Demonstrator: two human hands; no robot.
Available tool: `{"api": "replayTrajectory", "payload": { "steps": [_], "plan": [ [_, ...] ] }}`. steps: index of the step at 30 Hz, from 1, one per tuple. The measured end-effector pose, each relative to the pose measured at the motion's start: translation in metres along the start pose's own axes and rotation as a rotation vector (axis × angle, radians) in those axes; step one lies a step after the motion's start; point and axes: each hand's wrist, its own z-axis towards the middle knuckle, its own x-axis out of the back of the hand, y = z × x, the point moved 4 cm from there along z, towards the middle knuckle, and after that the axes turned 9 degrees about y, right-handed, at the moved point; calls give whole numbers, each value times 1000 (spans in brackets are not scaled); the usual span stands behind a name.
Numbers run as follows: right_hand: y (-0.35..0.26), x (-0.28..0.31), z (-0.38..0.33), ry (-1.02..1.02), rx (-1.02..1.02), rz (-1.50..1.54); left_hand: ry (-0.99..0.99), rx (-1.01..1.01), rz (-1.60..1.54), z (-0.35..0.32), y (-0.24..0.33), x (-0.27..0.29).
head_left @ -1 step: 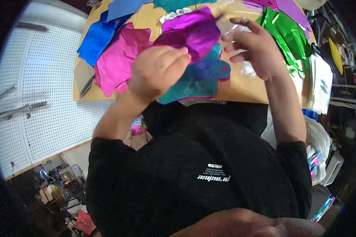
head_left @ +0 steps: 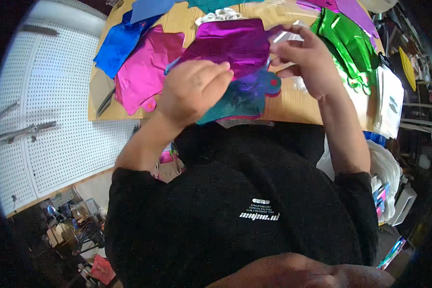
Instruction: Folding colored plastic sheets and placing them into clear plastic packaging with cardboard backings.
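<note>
Gently, I'd ease the purple foil [head_left: 235, 43] flat, bunched left hand [head_left: 192, 91] near-left, half-curled right hand [head_left: 309, 62] beside its right edge, grips unclear.

Looks like a small workshop or packing space. Has a pale wooden worktable [head_left: 297, 113] spread with thin, glossy foil: a shiny purple foil sheet [head_left: 233, 43], a crinkled bright pink foil piece [head_left: 144, 67], a deep blue foil piece [head_left: 115, 55] and folded metallic green foil [head_left: 343, 45]. Holds clear-and-white plastic packets [head_left: 390, 98] at the table's right edge, near a bulging white plastic bag [head_left: 391, 163]. Shows a large white panel full of small holes [head_left: 77, 103] on the left, and mixed clutter [head_left: 67, 230] below. Could equally be a home workroom.
</note>
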Motion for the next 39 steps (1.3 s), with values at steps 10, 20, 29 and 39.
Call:
{"api": "replayTrajectory", "payload": {
  "steps": [10,20,29,39],
  "plan": [
    [45,-20,2,184,61,-459,-67,53,-83,-49,30,9],
    [42,-29,-25,130,275,-566,-144,232,-120,-86,30,12],
    [48,-30,-26,225,544,-800,-196,287,-180,-74,31,8],
    [2,4,-64,403,771,-738,-54,235,-220,31,-12,-2]
  ]
}}
